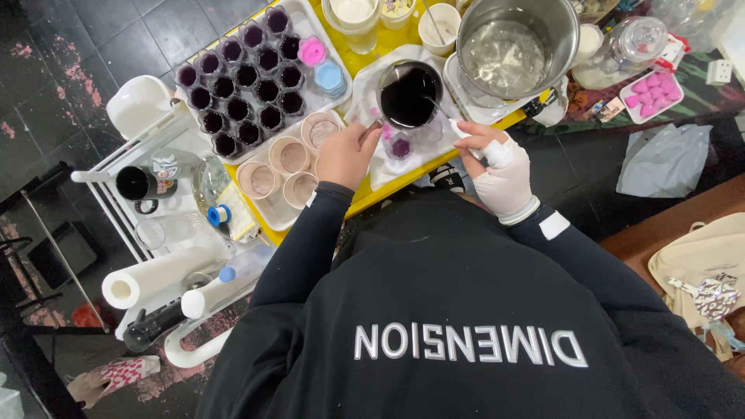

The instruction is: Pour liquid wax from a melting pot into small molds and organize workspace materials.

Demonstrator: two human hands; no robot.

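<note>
My left hand (347, 154) pinches the small cup (400, 145), gloved right hand (503, 172) grips a white bottle (459, 129) — one nudge could tip the dark-filled jug (409, 95) just beyond.

Probably a small home food-making workspace: a yellow table (365, 203) crowded with a tray of filled cups (247, 85), a steel pot (518, 48) and jars.

You are working over a yellow table (365, 203). Lying on it: a white tray (330, 99) of dark-filled cups, left of the steel pot (518, 48); a white cloth (388, 167) is sitting just below-left of that pot.
</note>
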